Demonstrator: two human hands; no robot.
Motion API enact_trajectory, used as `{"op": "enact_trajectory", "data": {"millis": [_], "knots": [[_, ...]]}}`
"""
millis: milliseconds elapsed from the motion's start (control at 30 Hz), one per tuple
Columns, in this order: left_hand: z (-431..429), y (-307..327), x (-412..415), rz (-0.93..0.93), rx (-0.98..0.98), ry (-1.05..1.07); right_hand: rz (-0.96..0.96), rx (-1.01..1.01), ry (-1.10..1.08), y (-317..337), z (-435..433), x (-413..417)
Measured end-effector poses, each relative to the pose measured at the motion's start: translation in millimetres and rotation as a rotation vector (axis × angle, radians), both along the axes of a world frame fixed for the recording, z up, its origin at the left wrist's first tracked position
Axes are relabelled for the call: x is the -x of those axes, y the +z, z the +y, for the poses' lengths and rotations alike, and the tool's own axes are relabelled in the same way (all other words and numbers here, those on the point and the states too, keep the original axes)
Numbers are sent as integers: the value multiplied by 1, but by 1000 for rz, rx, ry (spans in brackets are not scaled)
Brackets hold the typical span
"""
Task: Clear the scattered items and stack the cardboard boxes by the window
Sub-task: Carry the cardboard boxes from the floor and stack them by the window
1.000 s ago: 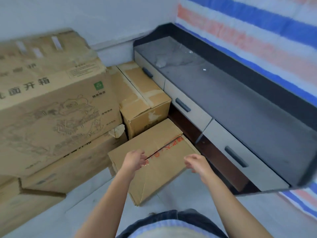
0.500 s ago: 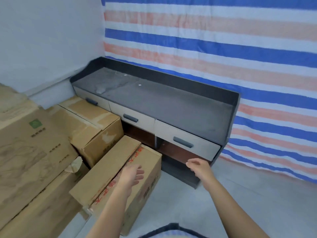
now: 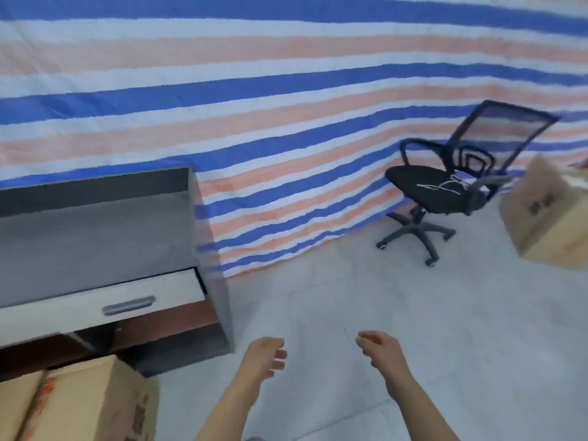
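Both grips released. Left grip (image 3: 265, 356) and right grip (image 3: 380, 346) are held out over the floor (image 3: 350, 297), fingers loosely curled, holding nothing and touching nothing.

Two boxes in view.
- Near box (image 3: 86, 405): on the floor at the lower left, close to the cabinet's (image 3: 95, 237) front corner. It lies left of the left grip, near but apart. The taped seam runs away from me toward the cabinet, so I judge the long axis fore-aft.
- Far box (image 3: 547, 224): at the right edge of view, just beside the chair (image 3: 436, 186), blurred. It lies ahead and to the right, well apart from both grips, with the right grip nearer. I cannot tell its long axis or what it rests on.

Window not in view.

Judgement: the far box looks like the next pick-up. That calls for a walk forward and right, then one grip on each opposite side. The chair's armrest sits close to the box, so there is a risk of snagging on it.
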State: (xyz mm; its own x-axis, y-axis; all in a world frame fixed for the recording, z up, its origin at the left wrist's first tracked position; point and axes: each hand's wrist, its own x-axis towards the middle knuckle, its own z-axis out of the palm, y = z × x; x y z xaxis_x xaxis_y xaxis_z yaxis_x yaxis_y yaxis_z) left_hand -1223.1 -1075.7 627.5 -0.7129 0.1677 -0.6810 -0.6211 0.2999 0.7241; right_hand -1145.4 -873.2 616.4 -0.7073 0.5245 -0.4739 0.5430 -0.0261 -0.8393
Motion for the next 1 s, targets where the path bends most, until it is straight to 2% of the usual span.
{"op": "enact_trajectory", "data": {"millis": [267, 500, 667, 833, 1000], "knots": [[133, -9, 12, -4, 0, -445, -59, -13, -551, -16, 69, -98], [226, -9, 33, -15, -45, -798, -112, 9, -964, -12, 86, -121], [269, -13, 46, -36, -16, -946, -175, 57, -1153, -11, 69, -130], [291, -22, 23, -110, 67, -1101, -222, 146, -1296, -25, 47, -149], [334, -23, -8, -124, 84, -1218, -198, 167, -1372, -38, 76, -167]]}}
